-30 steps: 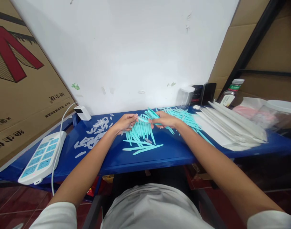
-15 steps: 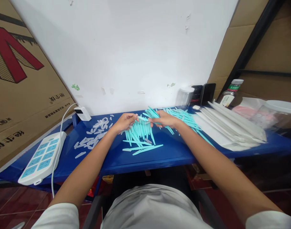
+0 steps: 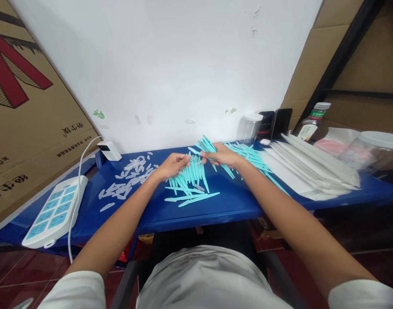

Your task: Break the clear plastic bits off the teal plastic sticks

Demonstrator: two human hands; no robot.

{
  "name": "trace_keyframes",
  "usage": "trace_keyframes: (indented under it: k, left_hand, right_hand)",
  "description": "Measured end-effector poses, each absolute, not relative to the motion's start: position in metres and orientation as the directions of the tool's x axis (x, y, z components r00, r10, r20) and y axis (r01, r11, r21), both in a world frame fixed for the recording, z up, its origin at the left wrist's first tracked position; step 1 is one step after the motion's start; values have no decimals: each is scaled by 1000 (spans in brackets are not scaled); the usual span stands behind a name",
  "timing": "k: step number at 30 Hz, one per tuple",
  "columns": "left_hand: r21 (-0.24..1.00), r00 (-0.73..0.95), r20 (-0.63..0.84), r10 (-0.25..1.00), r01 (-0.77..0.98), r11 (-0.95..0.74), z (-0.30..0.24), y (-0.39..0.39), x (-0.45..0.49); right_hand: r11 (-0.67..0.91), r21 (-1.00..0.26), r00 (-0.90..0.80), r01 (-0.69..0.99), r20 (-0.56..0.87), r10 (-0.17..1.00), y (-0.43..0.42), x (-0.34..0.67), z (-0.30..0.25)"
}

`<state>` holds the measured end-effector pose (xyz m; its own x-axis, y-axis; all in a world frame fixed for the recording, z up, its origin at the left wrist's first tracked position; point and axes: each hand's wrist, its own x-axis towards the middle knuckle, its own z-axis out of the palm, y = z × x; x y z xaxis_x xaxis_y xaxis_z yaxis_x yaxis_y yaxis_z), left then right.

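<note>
My right hand (image 3: 219, 155) is closed around a fanned bundle of slim turquoise eyebrow razors (image 3: 206, 144), their tips pointing up and left. Just left of it, my left hand (image 3: 174, 165) has thumb and fingers pressed together; whatever lies in that pinch is hidden. Below both hands, a row of turquoise razors (image 3: 190, 173) lies on the blue table, with two stray razors (image 3: 198, 199) in front. A small greyish piece (image 3: 199, 188) rests by the row. Beyond my left wrist are scattered translucent blade caps (image 3: 125, 182). Another heap of turquoise razors (image 3: 252, 156) spreads behind my right wrist.
A white power strip (image 3: 53, 212) with a cable lies at the left, near a small white device (image 3: 109, 150). At the right are stacked white packets (image 3: 315, 165), a clear jar (image 3: 251, 128), a bottle (image 3: 310, 122) and a lidded tub (image 3: 379, 143). A white wall (image 3: 183, 77) stands behind.
My hands have drawn apart slightly. The pale-ended razor that stretched between them is no longer in my left fingertips, and the bundle in my right hand is tilted more upward.
</note>
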<state>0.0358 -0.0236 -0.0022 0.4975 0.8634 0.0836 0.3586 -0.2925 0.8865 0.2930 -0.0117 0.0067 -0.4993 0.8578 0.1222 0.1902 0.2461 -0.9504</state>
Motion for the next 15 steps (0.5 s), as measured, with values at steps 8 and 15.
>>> trace_keyframes:
  k: [8,15]
  left_hand:
    - [546,733,66,677,541,-640,15,-56,50]
    - [500,755,-60,653,589,-634,14,-65,54]
  right_hand:
    - [197,-959,-310,205,127,942,-5,296,5]
    - [202,-960,-356,196,122,926,-4,297,2]
